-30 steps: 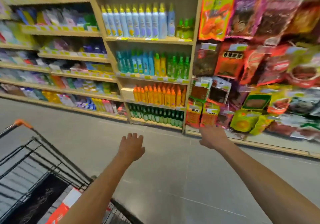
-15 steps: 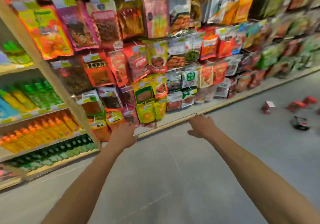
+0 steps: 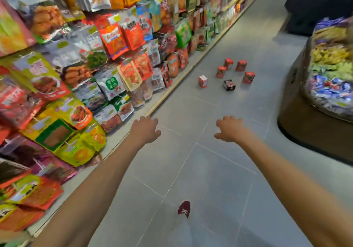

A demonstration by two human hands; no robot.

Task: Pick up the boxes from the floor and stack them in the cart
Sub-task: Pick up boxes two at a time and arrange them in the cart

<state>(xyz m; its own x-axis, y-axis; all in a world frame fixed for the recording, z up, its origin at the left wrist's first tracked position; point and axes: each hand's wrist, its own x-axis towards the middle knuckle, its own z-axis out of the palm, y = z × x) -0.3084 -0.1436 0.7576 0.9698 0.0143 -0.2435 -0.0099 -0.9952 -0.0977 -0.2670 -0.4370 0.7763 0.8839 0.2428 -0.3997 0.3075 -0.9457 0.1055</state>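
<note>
Aisle floor [image 3: 191, 162] now fills the view, boxes [image 3: 221, 72] nearer; left hand [image 3: 145, 131] and right hand [image 3: 230, 130] empty, fingers [image 3: 232, 119] spread.

Four red boxes [image 3: 241, 65], a white-sided box [image 3: 202, 81] and a dark box [image 3: 229, 85] are seen in a loose cluster on the grey tiled floor [image 3: 191, 170], far down the aisle. The left grip [image 3: 145, 130] and the right grip [image 3: 231, 129] are held out forward above the floor, fingers relaxed, nothing held, well apart from the boxes. Hanging snack packets [image 3: 114, 36] are ranged along the left side. A curved display bin [image 3: 309, 120] heaped with wrapped sweets is seen at the right. A dark red shoe tip [image 3: 184, 208] is visible between the forearms.
</note>
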